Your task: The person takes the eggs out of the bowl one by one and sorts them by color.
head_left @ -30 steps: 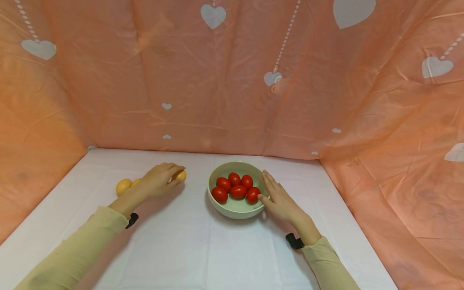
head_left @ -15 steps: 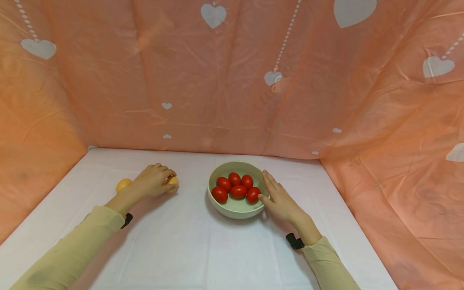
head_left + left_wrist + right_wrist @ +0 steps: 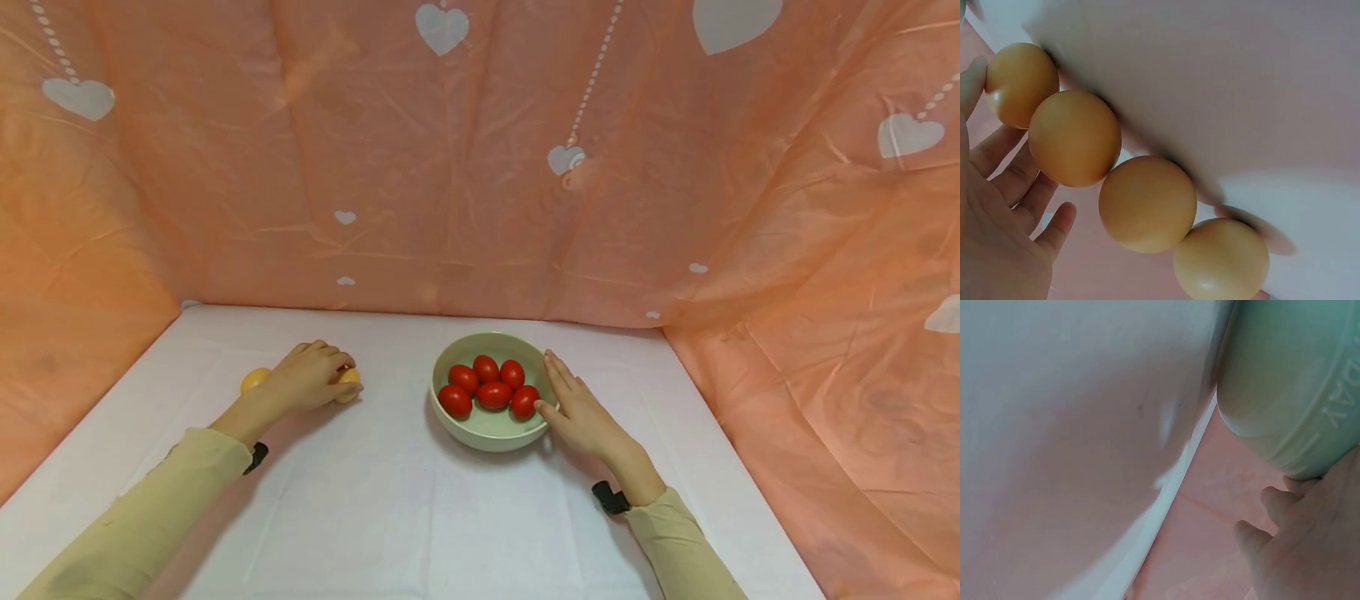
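My left hand point(image 3: 303, 379) is at the left of the table, pinching a smooth yellow egg-shaped ball point(image 3: 348, 385) between thumb and fingers. In the left wrist view this ball point(image 3: 1021, 85) ends a touching row of several alike, including a neighbouring ball point(image 3: 1075, 138) and a far end ball point(image 3: 1221, 259). From the head, that far ball point(image 3: 255, 380) shows beyond my wrist; the middle ones are hidden. My right hand point(image 3: 583, 421) holds the side of a pale green bowl point(image 3: 491, 439), thumb over the rim, fingers outside. Several red egg-shaped balls point(image 3: 493, 396) lie in it.
A white cloth point(image 3: 360, 508) covers the table. Orange curtains point(image 3: 480, 167) printed with pale hearts hang behind it and along both sides. Raised lettering point(image 3: 1338, 412) runs round the bowl's outside in the right wrist view.
My left hand has drawn the yellow ball left and slightly nearer, up against the row. The right hand and the bowl have stayed in place.
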